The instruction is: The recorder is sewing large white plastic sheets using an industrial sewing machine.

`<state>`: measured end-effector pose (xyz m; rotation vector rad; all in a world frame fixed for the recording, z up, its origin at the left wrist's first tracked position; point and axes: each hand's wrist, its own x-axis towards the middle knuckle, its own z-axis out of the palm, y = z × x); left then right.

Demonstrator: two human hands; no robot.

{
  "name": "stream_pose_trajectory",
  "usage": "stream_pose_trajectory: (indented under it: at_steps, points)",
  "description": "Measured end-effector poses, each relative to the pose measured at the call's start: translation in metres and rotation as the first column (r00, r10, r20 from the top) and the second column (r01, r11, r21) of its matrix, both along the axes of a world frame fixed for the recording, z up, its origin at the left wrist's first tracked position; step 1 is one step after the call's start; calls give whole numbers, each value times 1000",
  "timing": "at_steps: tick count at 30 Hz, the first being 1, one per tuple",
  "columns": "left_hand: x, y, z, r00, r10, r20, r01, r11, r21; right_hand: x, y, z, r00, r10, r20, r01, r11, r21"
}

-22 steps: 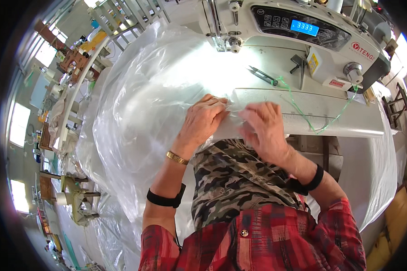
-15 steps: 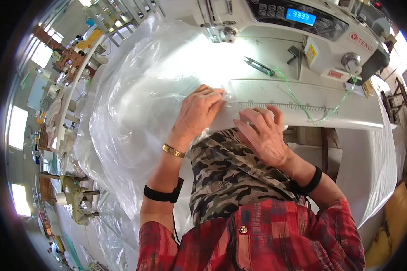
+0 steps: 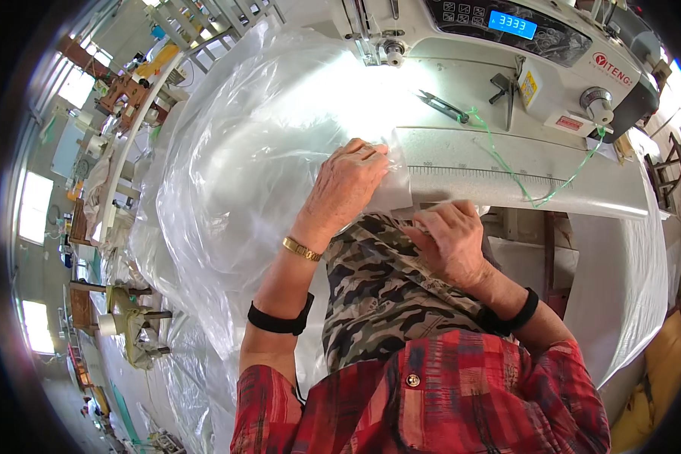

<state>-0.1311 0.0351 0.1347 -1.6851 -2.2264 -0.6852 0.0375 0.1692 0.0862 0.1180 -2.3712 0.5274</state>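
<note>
Clear plastic sheeting (image 3: 250, 151), thin and crinkled, billowing over the sewing table (image 3: 575, 193) from the centre out to nine o'clock and down toward seven o'clock, where it trails off the table's edge. Left hand (image 3: 348, 185), just left of centre: palm down on the sheeting, fingers curled and pinching a fold of the film at its right-hand edge, right where the film meets the ruled scale on the table front. Gold bracelet (image 3: 301, 248) at the wrist; black band (image 3: 278, 324) lower on the forearm. Right hand (image 3: 450, 242), at about four o'clock from the left hand and close to it: fingers bent inward and pressed against the table's front edge; whether any film lies under them cannot be told. Second black band (image 3: 516, 314) on that forearm. Sewing machine (image 3: 522, 53), white, at twelve to one o'clock, with a lit blue display on its face and its needle end over the top of the sheeting. Thread snips (image 3: 443, 106), dark, lying on the machine bed at one o'clock from the left hand. Green thread (image 3: 511, 170), loose, looping across the table top toward two o'clock. Camouflage cloth (image 3: 386, 295) and red plaid shirt (image 3: 446, 393) at six o'clock, on the person.
</note>
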Motion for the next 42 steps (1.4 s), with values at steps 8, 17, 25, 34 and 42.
stream_pose_trajectory:
  at_steps: [8, 17, 25, 34, 42]
  points:
    - [0, -1, -4, 1000, 12, -3, -11, 1000, 12, -29, -9, -5, 909, 380, 171, 150, 84, -985]
    - [3, -3, -8, 1000, -5, 4, 5, 998, 66, -51, -10, 16, 890, 400, 221, 165, 169, -972]
    - [19, -6, -12, 998, 26, -53, -28, 999, -43, -41, 2, 31, 865, 58, 498, 153, 915, -372]
    - [30, -11, -19, 991, 17, -131, -26, 997, -67, -34, 0, 48, 930, -90, 356, 70, 995, 70]
    - [34, -16, -25, 997, 22, -74, -23, 1000, -18, -35, 8, 46, 970, 48, 238, -98, 973, 207]
